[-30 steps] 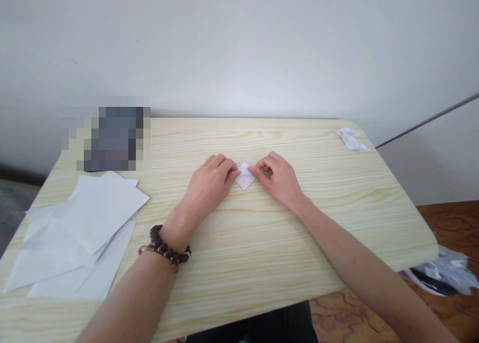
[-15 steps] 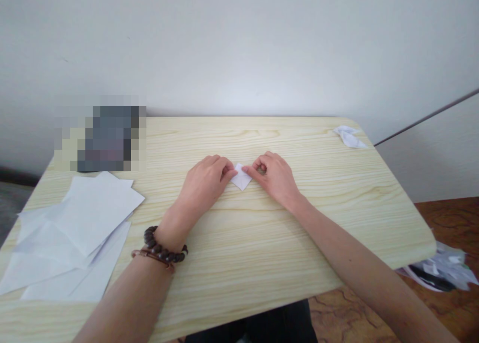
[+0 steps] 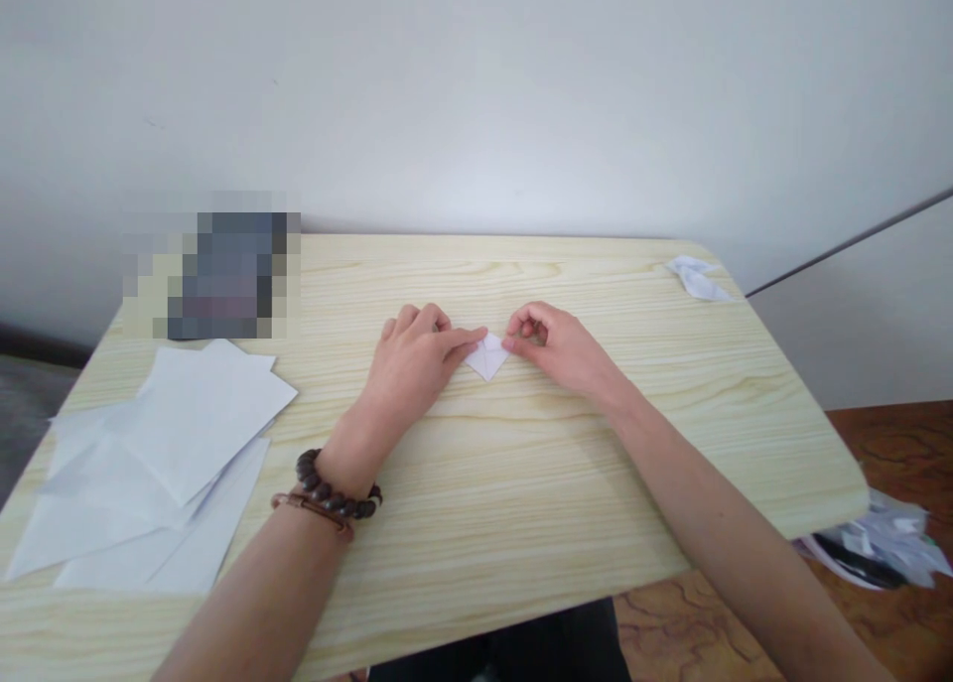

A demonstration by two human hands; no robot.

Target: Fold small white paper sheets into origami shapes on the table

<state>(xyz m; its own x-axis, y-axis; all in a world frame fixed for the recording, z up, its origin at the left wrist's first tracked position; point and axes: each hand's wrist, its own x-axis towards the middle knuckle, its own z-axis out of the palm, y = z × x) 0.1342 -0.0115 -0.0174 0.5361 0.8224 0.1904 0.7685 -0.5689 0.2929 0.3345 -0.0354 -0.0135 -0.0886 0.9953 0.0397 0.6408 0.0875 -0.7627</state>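
A small folded square of white paper lies corner-down on the table between my two hands, with crease lines across its face. My left hand has its thumb stretched over the paper's upper left edge, with the other fingers bent behind. At the right corner, my right hand pinches the paper between thumb and fingertip, its remaining fingers curled. The fingertips beneath the paper are hidden. Dark beads and a thin brown band circle my left wrist.
Several loose white sheets overlap on the table's left side. Behind them lies a dark, pixelated flat object. A folded white paper piece rests at the far right corner. Below the right edge is a bin with crumpled plastic.
My left thumb has straightened and reaches further over the paper's upper edge. My right hand has shifted slightly outward to the right corner. The whole view has moved a little.
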